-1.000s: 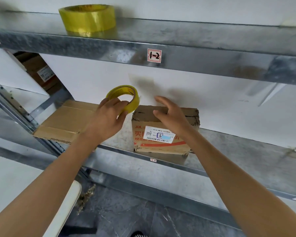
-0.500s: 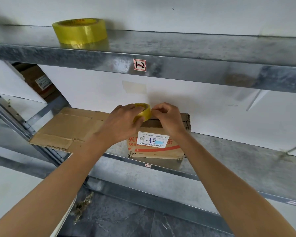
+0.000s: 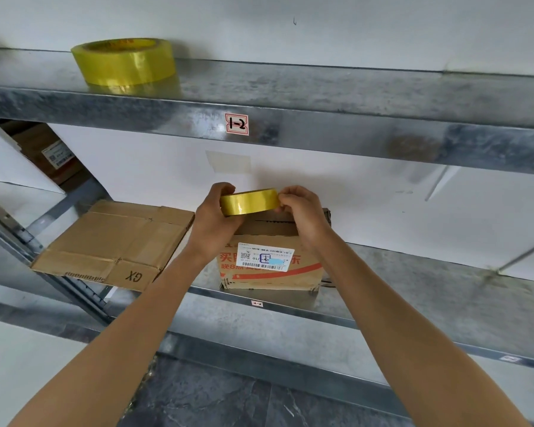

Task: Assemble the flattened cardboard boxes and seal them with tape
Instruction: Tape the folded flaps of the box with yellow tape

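Yellow tape roll (image 3: 249,202) between both hands (image 3: 259,217)

Both hands (image 3: 216,220) (image 3: 302,211) raised, fingers (image 3: 285,200) curled.

The assembled cardboard box (image 3: 270,257) stands upright at the front edge of the middle shelf (image 3: 429,291), its front face printed in red and carrying a white barcode label. Directly above the box's top, a thin yellow tape roll (image 3: 248,201) is held edge-on — gripped from both ends. Left of the box, a flattened cardboard box (image 3: 111,241) lies flat on the same shelf, marked "GX", one corner overhanging the shelf's front. Above and to the box's left, a thicker yellow tape roll (image 3: 124,61) lies flat on the upper shelf (image 3: 321,87).
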